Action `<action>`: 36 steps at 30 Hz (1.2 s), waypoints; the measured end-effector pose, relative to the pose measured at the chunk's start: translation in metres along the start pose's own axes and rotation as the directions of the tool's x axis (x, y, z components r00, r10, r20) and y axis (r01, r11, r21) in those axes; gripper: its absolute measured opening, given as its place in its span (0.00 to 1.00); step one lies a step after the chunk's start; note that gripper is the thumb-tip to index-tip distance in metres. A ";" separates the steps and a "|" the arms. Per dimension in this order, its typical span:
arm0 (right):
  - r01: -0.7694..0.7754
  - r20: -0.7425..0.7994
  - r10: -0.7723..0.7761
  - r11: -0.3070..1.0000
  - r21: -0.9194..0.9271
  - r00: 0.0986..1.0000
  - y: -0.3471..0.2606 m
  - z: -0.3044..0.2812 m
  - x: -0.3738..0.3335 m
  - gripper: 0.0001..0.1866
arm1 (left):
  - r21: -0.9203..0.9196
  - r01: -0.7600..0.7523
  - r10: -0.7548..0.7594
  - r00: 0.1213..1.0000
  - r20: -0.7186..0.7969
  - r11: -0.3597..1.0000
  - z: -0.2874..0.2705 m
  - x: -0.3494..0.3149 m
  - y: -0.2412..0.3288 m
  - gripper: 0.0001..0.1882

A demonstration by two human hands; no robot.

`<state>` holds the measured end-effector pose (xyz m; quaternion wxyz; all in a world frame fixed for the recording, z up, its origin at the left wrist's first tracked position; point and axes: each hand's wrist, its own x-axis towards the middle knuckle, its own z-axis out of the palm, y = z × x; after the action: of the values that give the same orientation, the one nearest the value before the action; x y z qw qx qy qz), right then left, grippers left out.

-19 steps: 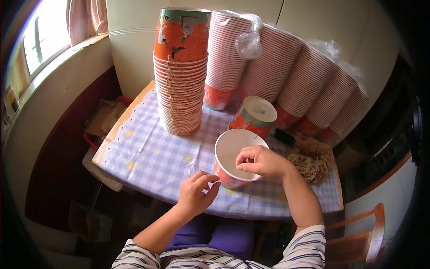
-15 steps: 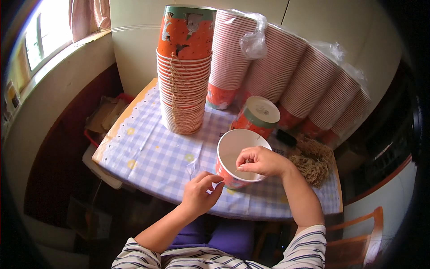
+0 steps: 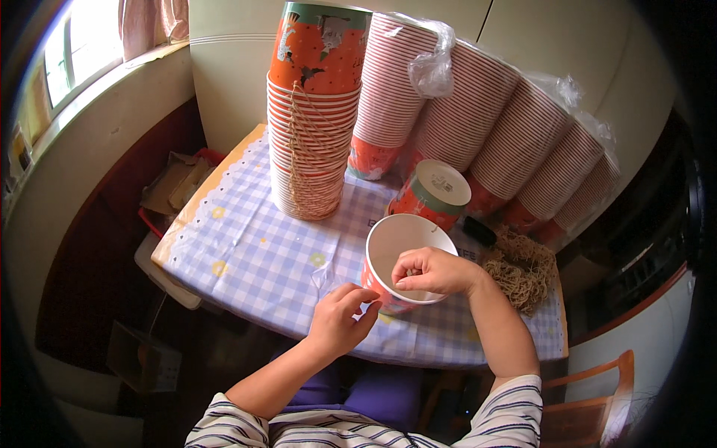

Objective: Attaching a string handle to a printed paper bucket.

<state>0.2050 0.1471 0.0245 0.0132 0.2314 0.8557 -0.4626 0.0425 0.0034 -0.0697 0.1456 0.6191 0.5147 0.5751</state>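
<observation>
A paper bucket [image 3: 379, 261], white inside and orange-red outside, stands tilted slightly toward me near the table's front edge. A short bit of twine [image 3: 435, 228] shows at its far inner rim. My right hand [image 3: 433, 270] is over the bucket's mouth, fingers curled in a pinch, with a small pale bit of twine showing between them. My left hand [image 3: 340, 317] is at the bucket's near left wall. Its thumb and forefinger are close together at the outside surface; whatever they hold is too small to make out.
Behind the bucket stands an upside-down bucket [image 3: 437, 196]. A tall stack of buckets [image 3: 310, 149] draped with twine loops is at the left. Several plastic-wrapped stacks [image 3: 463, 104] line the back. A twine bundle [image 3: 523, 272] and a dark object [image 3: 479, 231] lie at the right on the checked tablecloth [image 3: 246, 239].
The view has shifted a little. My left hand has come slightly closer to the bucket wall, its fingertips now touching or nearly touching it. My right hand stays over the mouth.
</observation>
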 end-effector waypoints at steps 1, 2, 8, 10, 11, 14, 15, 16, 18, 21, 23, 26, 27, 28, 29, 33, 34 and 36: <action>-0.016 0.010 0.016 1.000 0.005 1.000 0.000 0.000 -0.001 0.06 | 0.007 -0.011 0.011 1.000 -0.003 1.000 0.000 0.000 0.000 0.08; -0.033 0.020 0.032 0.999 0.010 0.999 0.000 0.000 -0.001 0.07 | 0.014 -0.022 0.022 1.000 -0.006 1.000 0.001 0.000 0.001 0.08; 0.001 0.014 -0.001 1.000 0.015 1.000 0.000 -0.001 0.000 0.06 | 0.025 -0.038 0.038 0.999 -0.012 0.999 0.004 0.002 -0.001 0.07; 0.006 0.016 -0.006 1.000 0.012 1.000 0.004 -0.001 0.001 0.06 | 0.021 -0.030 0.030 0.999 -0.014 0.999 0.005 0.002 -0.001 0.07; 0.011 0.020 -0.011 1.000 0.006 1.000 0.004 -0.001 0.002 0.06 | 0.018 -0.022 0.022 1.000 -0.019 1.000 0.005 0.002 -0.001 0.07; 0.020 0.024 -0.020 1.000 -0.001 1.000 0.002 0.000 0.003 0.06 | 0.025 -0.011 0.011 1.000 -0.011 1.000 0.004 0.002 -0.001 0.07; 0.018 0.024 -0.018 1.000 -0.001 1.000 0.003 0.000 0.002 0.06 | 0.022 -0.010 0.011 1.000 -0.011 1.000 0.005 0.002 -0.002 0.07; 0.015 0.029 -0.015 1.000 0.008 0.999 0.003 0.000 0.003 0.06 | 0.029 -0.016 0.017 1.000 -0.013 0.999 0.005 0.002 -0.002 0.07; 0.013 0.035 -0.014 1.000 0.016 0.999 0.003 0.000 0.003 0.06 | 0.036 -0.022 0.022 1.000 -0.016 0.999 0.004 0.002 -0.001 0.07; 0.017 0.034 -0.018 0.999 0.033 0.999 0.004 0.000 0.003 0.06 | 0.030 -0.022 0.023 1.000 -0.015 0.999 0.004 0.003 -0.001 0.07; 0.019 0.038 -0.021 0.999 0.049 0.999 0.005 0.000 0.003 0.06 | 0.031 -0.031 0.031 0.999 -0.015 0.999 0.005 0.003 -0.001 0.07; 0.034 0.046 -0.036 0.998 0.047 0.998 0.006 0.001 0.004 0.07 | 0.038 -0.043 0.044 0.999 -0.021 0.998 0.006 0.002 -0.002 0.08; 0.034 0.046 -0.036 0.998 0.047 0.998 0.006 0.001 0.005 0.07 | 0.038 -0.043 0.044 0.999 -0.021 0.998 0.006 0.002 -0.002 0.08; 0.032 0.049 -0.035 0.998 0.053 0.998 0.007 0.001 0.004 0.07 | 0.039 -0.045 0.046 0.999 -0.020 0.998 0.006 0.002 -0.002 0.07; 0.031 0.052 -0.034 0.998 0.059 0.998 0.007 0.001 0.004 0.07 | 0.039 -0.048 0.049 0.999 -0.019 0.998 0.007 0.003 -0.002 0.07; 0.040 0.056 -0.043 0.997 0.066 0.997 0.008 0.002 0.005 0.07 | 0.040 -0.036 0.037 0.999 -0.019 0.999 0.007 0.003 0.000 0.08; 0.040 0.056 -0.043 0.997 0.067 0.997 0.007 0.002 0.005 0.07 | 0.060 -0.033 0.035 0.999 -0.017 0.998 0.006 0.003 0.000 0.09; 0.040 0.056 -0.044 0.997 0.068 0.997 0.006 0.002 0.005 0.07 | 0.081 -0.031 0.032 0.999 -0.014 0.996 0.007 0.004 0.001 0.09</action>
<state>0.2026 0.1497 0.0175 0.0204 0.2002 0.8438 -0.4975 0.0480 0.0089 -0.0693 0.1074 0.6279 0.5287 0.5609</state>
